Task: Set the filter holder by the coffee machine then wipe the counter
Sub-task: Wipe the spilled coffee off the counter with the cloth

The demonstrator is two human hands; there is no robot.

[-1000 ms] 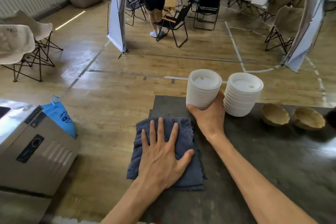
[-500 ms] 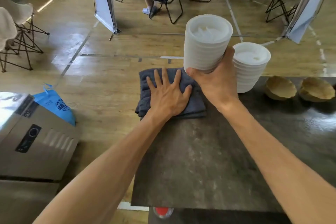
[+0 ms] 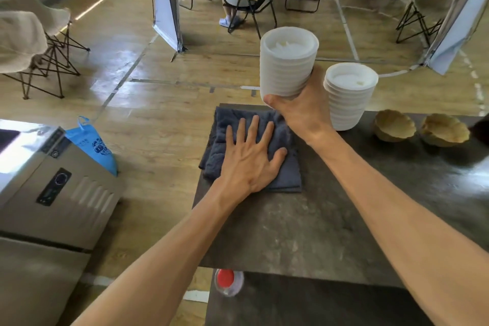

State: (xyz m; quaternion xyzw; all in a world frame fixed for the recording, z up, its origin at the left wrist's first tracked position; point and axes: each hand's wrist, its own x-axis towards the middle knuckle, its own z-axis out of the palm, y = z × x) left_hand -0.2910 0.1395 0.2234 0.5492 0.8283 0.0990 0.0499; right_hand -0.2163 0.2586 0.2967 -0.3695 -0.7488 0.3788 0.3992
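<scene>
A folded dark blue-grey cloth (image 3: pixel 219 137) lies at the far left corner of the dark stone counter (image 3: pixel 304 227). My left hand (image 3: pixel 251 159) presses flat on it, fingers spread. My right hand (image 3: pixel 301 111) grips a white ribbed stack of cups (image 3: pixel 287 63) from below and holds it lifted clear above the counter's far edge. A second white ribbed stack of cups (image 3: pixel 349 98) stands on the counter just to the right of my right hand. No coffee machine or filter holder is identifiable in view.
Two tan paper filters (image 3: pixel 394 126) (image 3: pixel 443 131) lie at the far right of the counter. A steel appliance (image 3: pixel 53 182) and a blue bag (image 3: pixel 92 143) are on the left. A red-capped bottle (image 3: pixel 227 282) sits below the counter's near edge. A person sits among folding chairs beyond.
My right hand has lifted the left cup stack off the counter. My left hand has pushed the cloth forward to the far edge, under where that stack stood.
</scene>
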